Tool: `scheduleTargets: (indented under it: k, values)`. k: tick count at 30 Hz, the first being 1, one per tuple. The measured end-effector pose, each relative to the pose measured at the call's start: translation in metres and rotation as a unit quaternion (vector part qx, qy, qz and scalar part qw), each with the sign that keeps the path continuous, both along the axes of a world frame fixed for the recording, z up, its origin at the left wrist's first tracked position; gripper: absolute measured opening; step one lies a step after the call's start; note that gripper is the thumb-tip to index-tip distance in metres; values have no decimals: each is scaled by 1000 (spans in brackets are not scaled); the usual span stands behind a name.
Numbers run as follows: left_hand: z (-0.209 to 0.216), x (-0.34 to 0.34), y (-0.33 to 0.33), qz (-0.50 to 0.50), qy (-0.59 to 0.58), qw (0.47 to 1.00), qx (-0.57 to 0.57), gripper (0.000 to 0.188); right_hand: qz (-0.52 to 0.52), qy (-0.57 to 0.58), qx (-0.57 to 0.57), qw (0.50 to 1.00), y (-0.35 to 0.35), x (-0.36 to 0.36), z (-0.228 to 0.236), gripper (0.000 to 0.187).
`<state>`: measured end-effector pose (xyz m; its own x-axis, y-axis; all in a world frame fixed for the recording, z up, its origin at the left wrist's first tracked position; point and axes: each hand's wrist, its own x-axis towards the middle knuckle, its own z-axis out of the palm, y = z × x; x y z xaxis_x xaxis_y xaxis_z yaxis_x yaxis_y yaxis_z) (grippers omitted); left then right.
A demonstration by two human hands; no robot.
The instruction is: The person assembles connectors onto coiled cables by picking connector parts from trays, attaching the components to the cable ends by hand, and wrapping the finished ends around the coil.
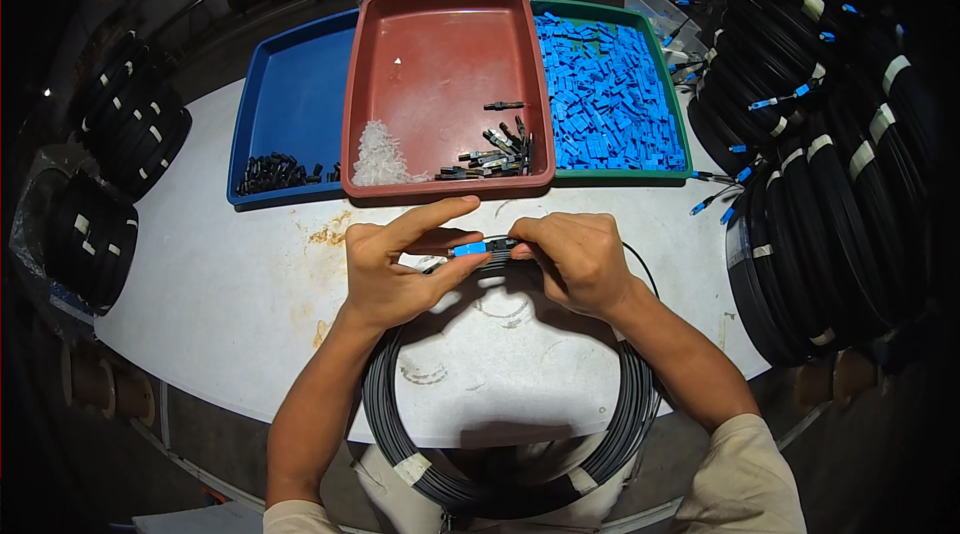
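Note:
Over the white table, my left hand (385,269) pinches a small blue fibre connector housing (469,249) between thumb and a finger, its index finger raised. My right hand (578,259) is closed on the black connector end (500,245) of a thin cable, in line with the blue housing and against its right side. Whether the two are fully joined is too small to tell. The coil of black cable (382,394) hangs below my hands, partly over the table's front edge, with pale tape bands around it. A loose strand curves out beside my right wrist.
Ahead stand a blue tray (295,64) with black pieces, a red tray (440,54) with clear pieces and black connectors, and a green tray (690,159) full of blue housings. Cable coils (820,234) with blue ends pile at the right; more coils (95,244) stand left.

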<state>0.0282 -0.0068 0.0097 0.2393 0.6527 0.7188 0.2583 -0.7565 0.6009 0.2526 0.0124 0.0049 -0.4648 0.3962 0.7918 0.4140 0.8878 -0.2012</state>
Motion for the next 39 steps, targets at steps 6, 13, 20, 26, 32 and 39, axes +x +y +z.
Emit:
scheduleTargets:
  k: [6,13,20,26,32,39]
  values:
    - [5,0,-3,-16,52,998,-18,51,2,-9,14,1000,-1,1,-2,12]
    - [2,7,-4,10,-5,999,-47,38,10,-4,-5,1000,-1,1,-3,12]
    - [-4,4,1,5,96,994,46,17,28,-16,-27,999,3,0,-11,15]
    - [1,5,-5,-11,34,994,-99,14,7,-17,81,997,-1,-1,-1,20]
    - [-3,12,-9,-31,58,997,31,17,21,-10,31,999,-10,3,6,28]
    - [7,11,-6,15,246,903,353,14,33,69,-132,988,-9,-4,-1,14]
